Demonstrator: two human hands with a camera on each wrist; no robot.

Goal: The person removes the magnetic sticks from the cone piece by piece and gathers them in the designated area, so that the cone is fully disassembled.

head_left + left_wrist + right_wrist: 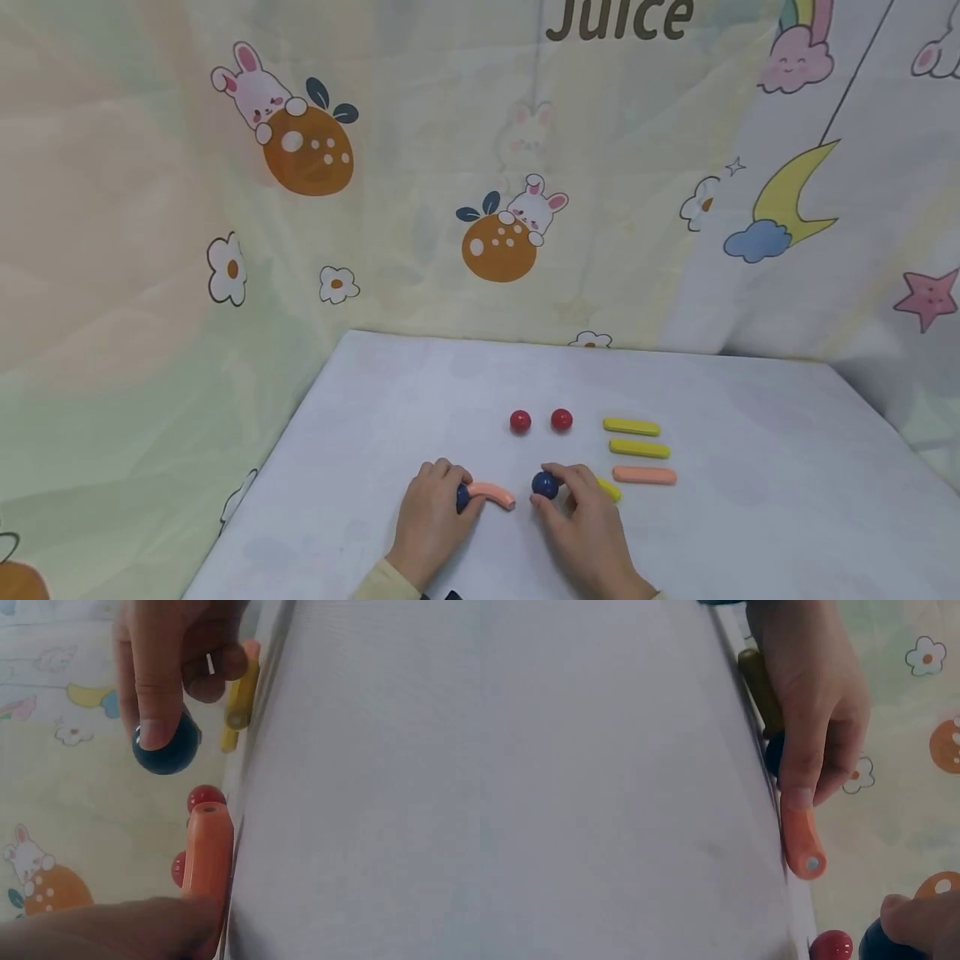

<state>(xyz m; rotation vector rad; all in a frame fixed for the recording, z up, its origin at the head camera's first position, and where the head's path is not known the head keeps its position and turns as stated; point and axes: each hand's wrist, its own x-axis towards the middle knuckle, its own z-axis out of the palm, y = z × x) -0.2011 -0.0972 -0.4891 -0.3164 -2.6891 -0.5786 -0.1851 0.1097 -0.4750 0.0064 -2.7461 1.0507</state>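
Both hands grasp pieces at the lower centre of the head view: left hand (431, 521) curls its fingers round a dark blue ball (462, 497) with a curved orange stick (492, 494) touching that ball and arching off to the right across the white table (360, 467); right hand (585, 521) pinches a second blue ball (544, 485) between thumb and fingertips, just right of the orange stick's free end, the two apart. Yellow stick (611, 490), partly hidden, lying on the table under the right hand's fingers; whether it is held cannot be told. Straight orange stick (644, 476), flat on the table, right of the right hand, untouched. Two yellow sticks (639, 449) and (632, 427), one beyond the other, parallel above the orange one, near but not touching. Two red balls (521, 422) and (561, 420), side by side at mid-table above the gap between the hands, apart from each other. Printed curtain (315, 150) with rabbits, oranges, flowers, a moon and a star, across the upper frame behind the table's far edge. Pale sleeve cuff (382, 583) at the bottom edge.
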